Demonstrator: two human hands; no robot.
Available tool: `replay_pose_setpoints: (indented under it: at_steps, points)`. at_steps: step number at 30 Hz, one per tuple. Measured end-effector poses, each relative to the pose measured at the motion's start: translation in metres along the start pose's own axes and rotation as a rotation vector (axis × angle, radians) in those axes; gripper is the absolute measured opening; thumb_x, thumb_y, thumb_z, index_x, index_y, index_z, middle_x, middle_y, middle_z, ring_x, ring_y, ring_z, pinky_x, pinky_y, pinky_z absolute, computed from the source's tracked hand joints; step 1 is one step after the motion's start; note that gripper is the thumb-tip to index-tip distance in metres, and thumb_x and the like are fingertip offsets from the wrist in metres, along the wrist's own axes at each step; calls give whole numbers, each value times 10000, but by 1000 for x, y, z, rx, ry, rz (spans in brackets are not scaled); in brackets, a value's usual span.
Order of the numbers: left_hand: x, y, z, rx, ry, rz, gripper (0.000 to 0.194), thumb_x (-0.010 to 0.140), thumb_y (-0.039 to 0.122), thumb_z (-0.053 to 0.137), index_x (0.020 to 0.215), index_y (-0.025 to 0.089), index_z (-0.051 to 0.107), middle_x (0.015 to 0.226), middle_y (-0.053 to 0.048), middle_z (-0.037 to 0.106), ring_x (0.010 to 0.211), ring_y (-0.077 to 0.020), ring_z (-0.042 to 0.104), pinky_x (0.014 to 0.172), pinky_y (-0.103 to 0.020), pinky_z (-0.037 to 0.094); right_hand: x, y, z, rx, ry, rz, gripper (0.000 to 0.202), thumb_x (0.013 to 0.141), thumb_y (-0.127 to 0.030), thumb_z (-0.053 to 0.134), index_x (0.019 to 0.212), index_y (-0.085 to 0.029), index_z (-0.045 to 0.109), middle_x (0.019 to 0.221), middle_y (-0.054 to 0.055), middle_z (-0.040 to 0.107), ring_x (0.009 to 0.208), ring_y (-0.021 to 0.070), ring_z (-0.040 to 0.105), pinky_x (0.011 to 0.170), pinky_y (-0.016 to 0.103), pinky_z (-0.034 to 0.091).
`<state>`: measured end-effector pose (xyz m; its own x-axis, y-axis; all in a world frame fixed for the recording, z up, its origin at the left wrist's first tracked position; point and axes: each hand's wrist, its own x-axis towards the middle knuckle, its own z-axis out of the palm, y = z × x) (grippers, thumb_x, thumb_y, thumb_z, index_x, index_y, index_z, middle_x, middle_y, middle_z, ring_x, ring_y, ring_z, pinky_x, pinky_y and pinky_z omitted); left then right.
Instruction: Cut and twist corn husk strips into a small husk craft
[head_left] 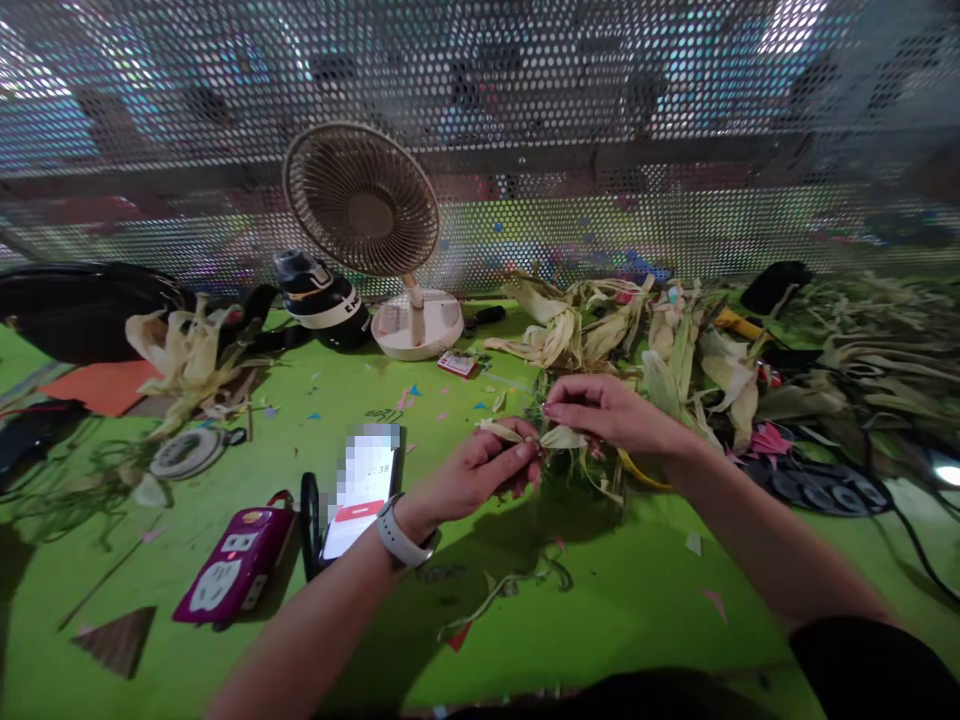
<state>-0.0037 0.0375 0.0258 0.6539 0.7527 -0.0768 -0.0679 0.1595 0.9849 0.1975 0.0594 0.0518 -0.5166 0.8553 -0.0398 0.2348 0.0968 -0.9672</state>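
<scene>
Person's two bare hands over the middle of the green worktop, a bit right of center. Left hand: thumb and fingers pressed together, pinching the end of a pale husk piece. Right hand: thumb and index tips meet just above that piece; can't tell what, if anything, is between them. Husk piece sits between the two hands, with green stringy bits hanging below it. A second pale strip lies along the left index finger. White-band watch on left wrist.

Husk pile toward the far edge, beyond the right hand, running on to the far right corner. Pink paper flower near the right edge.

Fan stands at the far edge, left of center, in front of a perforated metal screen. Black bottle just left of it, tilted; small red-and-white box near its base. Black bag in the far left corner, orange paper nearer, husk bunch right of the bag.

Phone, screen lit, just left of the left wrist. Purple power strip left of the phone. Brown triangle toward the near left corner.
</scene>
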Motion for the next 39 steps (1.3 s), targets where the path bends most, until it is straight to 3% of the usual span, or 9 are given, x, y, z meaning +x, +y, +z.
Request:
replay_pose_setpoints:
  at_steps: [3,7,10,14,17,20,30,34,39]
  points:
    - [1,-3,3,-201,-26,-22,258,833,409,605,862,170,513,627,25,544,483,-53,449,445,-181,334,9,9,1,238,-57,85,318,805,-478,585,752,-172,514,593,-68,433,425,42,317,390,175,249]
    - [7,-6,1,-224,123,31,279,822,422,608,779,163,513,589,34,523,440,-37,379,423,-179,282,19,25,19,190,44,-44,286,810,-455,561,758,-180,502,593,-60,448,484,67,364,448,188,291]
    - [12,-7,-5,-95,266,39,330,838,451,567,711,151,511,585,29,511,448,-43,388,425,-188,284,17,29,30,-131,147,-160,242,902,-378,440,817,-174,539,652,-20,522,586,108,469,547,222,364]
    - [14,-8,-9,110,364,35,363,869,465,502,675,158,491,533,42,472,429,-53,388,421,-197,305,6,24,34,-813,276,-291,237,945,-275,380,886,-155,576,755,44,603,641,132,516,549,241,316]
    - [15,-9,-8,207,374,57,372,882,470,470,663,170,464,514,46,457,424,-59,391,419,-199,316,1,20,35,-1183,200,-370,241,944,-176,354,885,-151,586,747,57,601,629,137,509,492,261,243]
    - [14,-10,-7,228,374,85,333,888,462,458,722,173,469,539,46,467,432,-63,397,417,-202,323,0,21,34,-1319,124,-411,228,914,-96,367,871,-152,584,709,51,573,614,141,485,483,271,222]
    - [10,-15,-5,442,401,156,187,920,349,409,835,189,451,632,38,485,495,-83,420,504,-233,350,0,18,25,-1360,103,-600,239,910,-75,357,925,-147,584,804,66,597,687,154,504,492,267,262]
    - [5,-10,2,639,289,181,159,918,241,387,789,190,464,669,12,497,571,-106,449,556,-251,344,-2,14,18,-1308,159,-662,295,914,-65,322,1002,-149,590,977,96,617,779,153,542,503,248,297]
    - [-1,-1,7,666,92,191,170,902,199,402,776,181,515,678,-10,538,606,-121,487,614,-267,375,1,5,-1,-936,26,-491,190,941,-203,432,940,-168,619,948,64,602,790,133,556,576,219,371]
